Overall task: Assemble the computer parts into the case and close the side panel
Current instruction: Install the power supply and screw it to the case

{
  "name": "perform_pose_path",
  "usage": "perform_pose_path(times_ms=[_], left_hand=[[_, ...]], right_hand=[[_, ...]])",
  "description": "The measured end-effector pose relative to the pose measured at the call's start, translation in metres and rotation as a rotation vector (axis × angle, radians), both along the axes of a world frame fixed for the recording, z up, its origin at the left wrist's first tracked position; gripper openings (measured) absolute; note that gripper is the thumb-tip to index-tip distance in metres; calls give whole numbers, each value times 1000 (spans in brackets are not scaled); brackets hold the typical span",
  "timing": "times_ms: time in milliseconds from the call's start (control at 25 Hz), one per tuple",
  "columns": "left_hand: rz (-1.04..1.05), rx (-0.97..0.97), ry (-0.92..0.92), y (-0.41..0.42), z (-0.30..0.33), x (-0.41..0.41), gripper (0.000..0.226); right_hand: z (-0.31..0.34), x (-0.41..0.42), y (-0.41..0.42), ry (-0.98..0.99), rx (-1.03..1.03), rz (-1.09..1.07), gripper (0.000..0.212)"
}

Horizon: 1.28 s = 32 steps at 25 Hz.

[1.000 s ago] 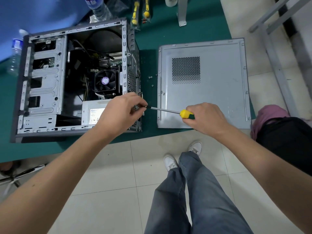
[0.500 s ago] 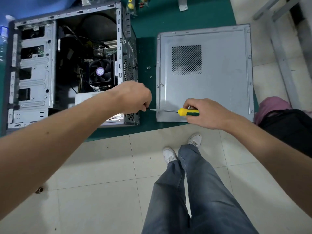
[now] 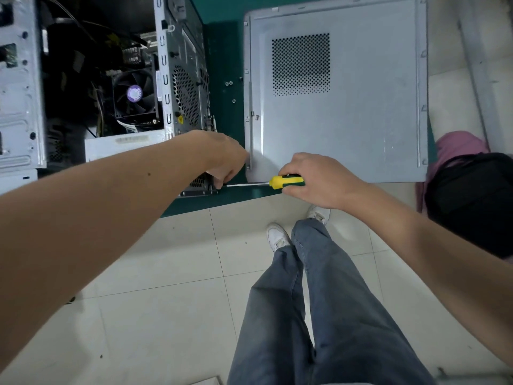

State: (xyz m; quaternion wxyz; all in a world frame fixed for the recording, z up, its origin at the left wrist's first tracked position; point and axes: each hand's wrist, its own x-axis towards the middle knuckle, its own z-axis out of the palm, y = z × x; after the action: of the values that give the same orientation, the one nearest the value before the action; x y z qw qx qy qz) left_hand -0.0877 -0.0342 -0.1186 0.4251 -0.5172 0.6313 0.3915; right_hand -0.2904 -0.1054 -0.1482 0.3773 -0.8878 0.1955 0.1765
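The open computer case (image 3: 183, 87) lies on its side on the green table, with its cooler fan (image 3: 134, 94) and white power supply (image 3: 125, 143) showing inside. The grey side panel (image 3: 361, 120) lies flat to its right. My right hand (image 3: 319, 180) grips the yellow-green handle of a screwdriver (image 3: 286, 182). The shaft points left at the case's rear bottom corner. My left hand (image 3: 224, 159) is at that corner with fingers curled round the shaft's tip (image 3: 230, 185). What sits at the tip is hidden.
Several loose screws (image 3: 229, 83) lie on the green table (image 3: 222, 198) between case and panel. A pink and black bag (image 3: 466, 195) sits at the right. My legs stand on the tiled floor just off the table's front edge.
The view has moved closer and downward over the case's rear corner. Both hands keep their hold at the screwdriver against the case's back, with the left hand now lower on that corner.
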Motion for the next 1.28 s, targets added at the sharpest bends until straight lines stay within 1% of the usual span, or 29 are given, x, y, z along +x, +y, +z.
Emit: perform_pose_path(times_ms=[200, 440, 640, 800, 880, 920, 1000, 1040, 1120, 1160, 1200, 1280], left_hand=[[80, 45, 33, 3, -5, 8, 17], [122, 34, 43, 4, -3, 10, 13], [107, 33, 38, 7, 2, 7, 10], [50, -13, 8, 6, 16, 6, 4], [17, -110, -75, 10, 27, 3, 11], [12, -204, -114, 13, 33, 1, 12], [25, -512, -134, 26, 45, 0, 13], [85, -700, -105, 37, 50, 0, 14], [332, -1045, -53, 65, 63, -1, 23], [494, -1176, -51, 79, 68, -4, 30], [658, -1236, -86, 91, 70, -4, 37], [954, -1187, -169, 109, 67, -2, 52]], right_hand=[[0, 2, 8, 10, 33, -5, 28], [0, 2, 14, 30, -12, 10, 24], [-1, -1, 14, 17, 92, -25, 21], [1, 1, 16, -27, 170, -116, 22], [1, 3, 11, -30, 216, -169, 21], [2, 5, 8, -25, 239, -182, 20], [4, 7, 4, -14, 231, -173, 20], [5, 9, 2, -6, 208, -155, 23], [9, 12, 1, 11, 222, -154, 25], [10, 12, 0, 16, 278, -176, 24], [11, 13, -1, 21, 343, -204, 24], [11, 13, -6, 58, 470, -259, 28]])
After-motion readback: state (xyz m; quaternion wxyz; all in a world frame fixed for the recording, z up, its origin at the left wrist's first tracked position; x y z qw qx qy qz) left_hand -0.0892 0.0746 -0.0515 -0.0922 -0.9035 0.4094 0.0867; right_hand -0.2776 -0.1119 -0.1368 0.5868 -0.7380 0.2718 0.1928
